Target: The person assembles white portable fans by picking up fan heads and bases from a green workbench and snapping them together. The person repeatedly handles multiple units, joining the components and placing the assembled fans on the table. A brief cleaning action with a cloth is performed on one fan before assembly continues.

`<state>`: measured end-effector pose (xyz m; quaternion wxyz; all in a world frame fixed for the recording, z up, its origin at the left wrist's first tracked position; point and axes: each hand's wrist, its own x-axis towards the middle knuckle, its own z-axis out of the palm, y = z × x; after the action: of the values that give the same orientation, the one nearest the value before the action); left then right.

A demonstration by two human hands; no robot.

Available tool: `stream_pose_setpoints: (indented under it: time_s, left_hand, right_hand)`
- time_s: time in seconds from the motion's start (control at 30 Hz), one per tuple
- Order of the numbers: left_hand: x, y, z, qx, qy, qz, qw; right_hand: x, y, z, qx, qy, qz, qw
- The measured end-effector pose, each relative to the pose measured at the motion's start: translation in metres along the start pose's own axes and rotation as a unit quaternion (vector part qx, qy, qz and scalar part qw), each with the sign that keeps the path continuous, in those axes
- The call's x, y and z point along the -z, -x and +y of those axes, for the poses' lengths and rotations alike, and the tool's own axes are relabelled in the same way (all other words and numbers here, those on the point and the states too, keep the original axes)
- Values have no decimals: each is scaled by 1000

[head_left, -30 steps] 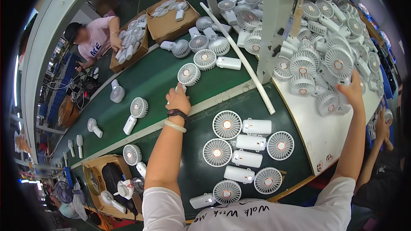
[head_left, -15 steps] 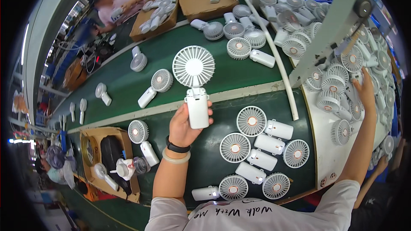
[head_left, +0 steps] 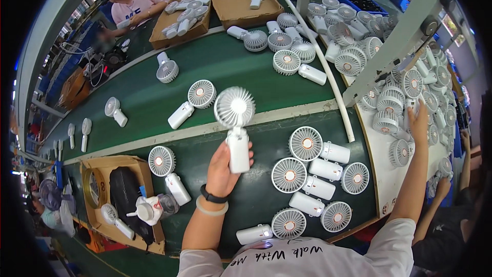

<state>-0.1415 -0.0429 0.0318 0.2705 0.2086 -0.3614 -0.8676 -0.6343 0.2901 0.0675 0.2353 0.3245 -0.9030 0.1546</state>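
Observation:
My left hand (head_left: 220, 175) is closed around the handle of a white handheld fan (head_left: 238, 151), held upright over the green bench with its round head at the top. At the right, my right hand (head_left: 419, 123) reaches into a heap of similar fans. Its fingers are closed at the handle of one fan (head_left: 412, 84), which has an orange-ringed centre and still lies among the others. Between my arms, several white fans (head_left: 289, 175) lie in a cluster on the bench, heads and handles overlapping.
A white rod (head_left: 328, 72) slants beside the metal post (head_left: 389, 36). Fans lie along the green belt (head_left: 138, 103). A cardboard box (head_left: 156, 215) at lower left holds tape, a black pouch and a bottle. Two cardboard trays (head_left: 246, 15) stand at the back, near a seated co-worker (head_left: 138, 2).
The fan in my left hand has come lower and turned, its head now tilted. My right hand has drawn slightly nearer, the fan at its fingers shifting with it. The whole view has shifted slightly.

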Motion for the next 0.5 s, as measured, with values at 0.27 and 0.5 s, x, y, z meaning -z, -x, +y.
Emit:
stream_pose_setpoints:
  time_s: [0.27,0.5]
  left_hand:
    - [29,23,-17,10,-48,132,990]
    - [42,23,-27,1,-80,64,995]
  right_hand:
    - [50,35,-189,71,-144,282,946]
    - [-77,-37,-345,259,-212,37,942]
